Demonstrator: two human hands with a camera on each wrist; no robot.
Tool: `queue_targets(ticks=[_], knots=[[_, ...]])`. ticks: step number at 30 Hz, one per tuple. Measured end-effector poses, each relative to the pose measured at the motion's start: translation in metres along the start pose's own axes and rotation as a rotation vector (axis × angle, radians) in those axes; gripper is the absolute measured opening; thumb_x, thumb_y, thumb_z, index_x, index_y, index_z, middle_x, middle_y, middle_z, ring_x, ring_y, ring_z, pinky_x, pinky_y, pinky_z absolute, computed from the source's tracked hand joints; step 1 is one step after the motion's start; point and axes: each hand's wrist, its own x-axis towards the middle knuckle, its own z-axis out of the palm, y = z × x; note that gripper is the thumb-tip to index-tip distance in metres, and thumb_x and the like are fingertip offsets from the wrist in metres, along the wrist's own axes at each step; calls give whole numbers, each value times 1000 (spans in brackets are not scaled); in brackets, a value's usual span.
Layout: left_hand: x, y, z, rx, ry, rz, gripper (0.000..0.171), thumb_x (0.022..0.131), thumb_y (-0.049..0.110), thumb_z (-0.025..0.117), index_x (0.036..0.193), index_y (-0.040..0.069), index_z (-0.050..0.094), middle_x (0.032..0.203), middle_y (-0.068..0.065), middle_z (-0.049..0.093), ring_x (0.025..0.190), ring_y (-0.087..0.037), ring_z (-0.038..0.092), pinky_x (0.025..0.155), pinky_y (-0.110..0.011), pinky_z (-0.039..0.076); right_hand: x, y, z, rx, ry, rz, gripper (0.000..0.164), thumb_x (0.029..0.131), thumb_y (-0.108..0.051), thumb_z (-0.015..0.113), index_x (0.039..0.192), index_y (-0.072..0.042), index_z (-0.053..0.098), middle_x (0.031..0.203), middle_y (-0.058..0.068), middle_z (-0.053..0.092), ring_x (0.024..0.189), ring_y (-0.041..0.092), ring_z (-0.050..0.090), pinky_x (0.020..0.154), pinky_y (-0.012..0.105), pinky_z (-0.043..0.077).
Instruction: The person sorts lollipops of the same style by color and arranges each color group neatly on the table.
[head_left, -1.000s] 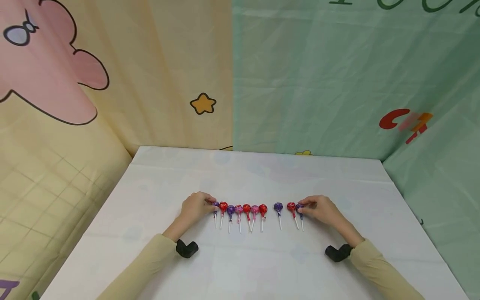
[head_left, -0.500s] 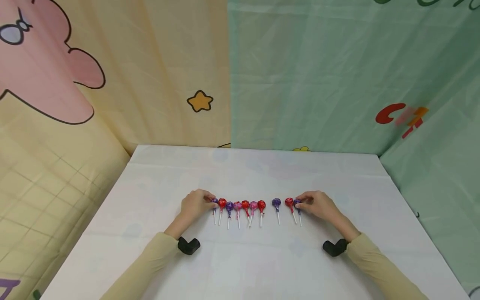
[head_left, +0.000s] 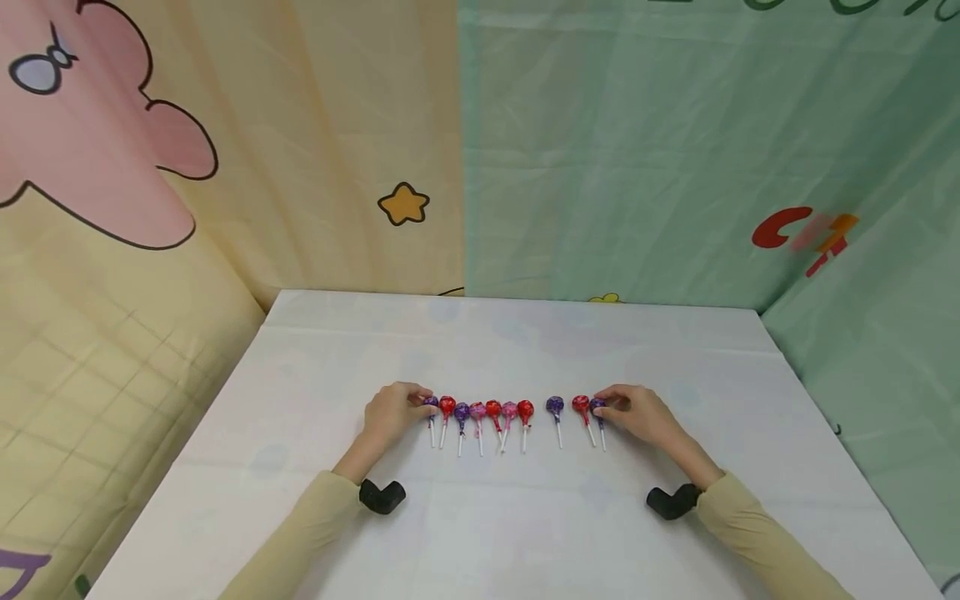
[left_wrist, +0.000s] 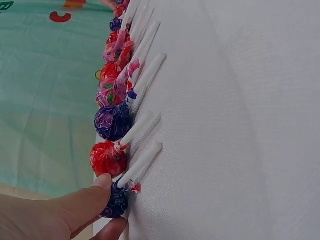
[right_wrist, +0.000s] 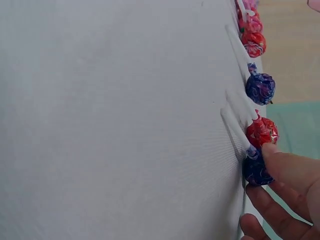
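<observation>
Wrapped lollipops on white sticks lie in a row across the white table [head_left: 495, 533], sticks toward me. At the row's left end, my left hand [head_left: 392, 414] pinches the head of a purple lollipop [left_wrist: 116, 202] between thumb and fingers. A red lollipop [left_wrist: 108, 159] lies right beside it. My right hand [head_left: 637, 415] holds the purple lollipop [right_wrist: 256, 171] at the right end by its head, thumb on top. Close by that one is another red lollipop [right_wrist: 262, 132]. Farther in, a purple lollipop [head_left: 555, 405] sits apart, with gaps on both sides.
Between the hands, several red, pink and purple lollipops stand close together, among them a pink lollipop [head_left: 477, 411] and a red lollipop [head_left: 526, 410]. Printed curtains, one yellow [head_left: 337, 167] and one green [head_left: 637, 167], hang behind the table. A dark wrist mount [head_left: 382, 497] sits at the left sleeve.
</observation>
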Motion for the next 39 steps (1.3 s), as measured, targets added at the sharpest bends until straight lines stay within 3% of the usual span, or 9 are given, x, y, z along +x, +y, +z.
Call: queue_targets(ticks=[7,23,30,39], knots=[[-3,0,2,-10,12,-14,30,79,30,78,104,13,75,87,-2,73,80,-17,65,60,-27,42,-3,3,2,6,14,-4,32,88,-26,70,115,-8,69,107,11,70,89,20,60,71,32,46],[-7,1,3,-49,24,-31,29,80,30,77,102,11,75,89,-3,75,82,-17,66,64,-30,45,-6,9,5,32,74,13,30,85,-24,72,110,-8,70,93,6,70,78,14,55,63,27,41],[-6,-2,4,-44,40,-19,31,78,32,79,99,10,76,84,-1,73,76,-13,63,59,-25,40,-8,14,5,44,101,26,29,83,-23,73,108,-8,70,86,3,67,73,13,52,58,24,39],[-6,-14,2,-60,92,-23,28,78,31,79,98,13,77,85,-1,75,75,-13,67,59,-26,44,-9,17,-3,78,127,58,29,84,-26,73,107,-9,70,85,4,68,75,12,55,59,25,41]])
